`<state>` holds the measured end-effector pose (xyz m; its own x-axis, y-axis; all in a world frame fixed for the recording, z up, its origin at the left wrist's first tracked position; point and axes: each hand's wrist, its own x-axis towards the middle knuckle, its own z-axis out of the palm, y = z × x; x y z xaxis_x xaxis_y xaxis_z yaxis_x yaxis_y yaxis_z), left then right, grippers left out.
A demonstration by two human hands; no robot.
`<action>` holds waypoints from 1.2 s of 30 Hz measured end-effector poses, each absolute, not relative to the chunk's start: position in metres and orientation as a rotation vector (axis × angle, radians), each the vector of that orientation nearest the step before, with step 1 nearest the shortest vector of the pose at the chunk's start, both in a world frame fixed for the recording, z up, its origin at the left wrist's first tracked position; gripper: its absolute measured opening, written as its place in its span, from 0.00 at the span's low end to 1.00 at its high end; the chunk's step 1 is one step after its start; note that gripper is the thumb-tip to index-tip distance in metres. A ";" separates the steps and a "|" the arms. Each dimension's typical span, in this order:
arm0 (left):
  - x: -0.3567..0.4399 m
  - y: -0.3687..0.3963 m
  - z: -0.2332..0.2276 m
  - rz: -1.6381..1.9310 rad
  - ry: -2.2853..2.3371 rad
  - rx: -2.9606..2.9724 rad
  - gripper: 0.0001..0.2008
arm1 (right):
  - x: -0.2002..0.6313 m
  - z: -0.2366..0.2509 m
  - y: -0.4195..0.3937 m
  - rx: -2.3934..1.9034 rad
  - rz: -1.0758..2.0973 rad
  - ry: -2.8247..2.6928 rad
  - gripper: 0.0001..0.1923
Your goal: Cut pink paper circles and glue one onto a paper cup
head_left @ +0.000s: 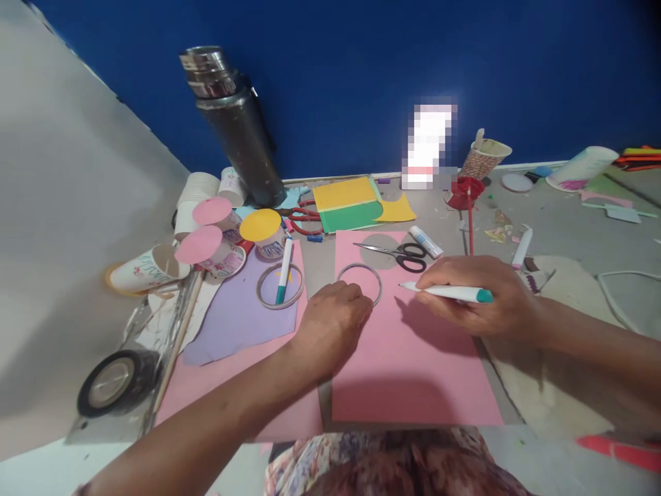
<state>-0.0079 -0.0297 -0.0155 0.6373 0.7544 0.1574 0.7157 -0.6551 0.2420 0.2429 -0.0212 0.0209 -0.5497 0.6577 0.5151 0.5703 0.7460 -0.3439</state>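
Both hands sit on the pink sheet (413, 358) — left hand (333, 320) pinning the ring (360, 281), right hand (480, 293) beside it closed around a pen (447, 292), tip pointing ringward.

Deep blue wall (361, 69) across the top of the frame, meeting a grey floor (568, 227) along a pale strip (531, 165) at upper right. Large off-white panel (62, 241) slanting down the left side. Even, soft light throughout, faint shadows only. Scraps of paper scattered at far right.
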 end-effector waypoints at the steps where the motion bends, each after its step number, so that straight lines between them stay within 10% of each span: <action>1: -0.007 -0.030 -0.016 0.363 1.227 2.701 0.11 | 0.244 0.019 -0.023 -0.907 0.170 -2.307 0.03; 13: 0.016 -0.050 0.010 -0.237 1.393 2.810 0.11 | 0.244 0.051 -0.003 -1.241 0.668 -2.076 0.10; 17: 0.027 -0.073 0.010 -0.397 1.512 2.740 0.29 | 0.208 0.070 0.018 -1.076 0.821 -2.141 0.13; 27: 0.038 -0.087 0.002 -0.304 1.656 2.471 0.33 | 0.126 0.062 0.033 -0.700 0.577 -3.055 0.14; 36: 0.036 -0.092 -0.011 -0.023 1.674 2.500 0.15 | 0.114 0.061 0.022 -0.757 0.362 -3.393 0.14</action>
<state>0.0362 -0.0916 -0.0113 0.3838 0.9194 -0.0862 0.9214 -0.3751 0.1017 0.1142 0.0223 0.0607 -0.8470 0.3716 -0.3801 0.4435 0.8882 -0.1200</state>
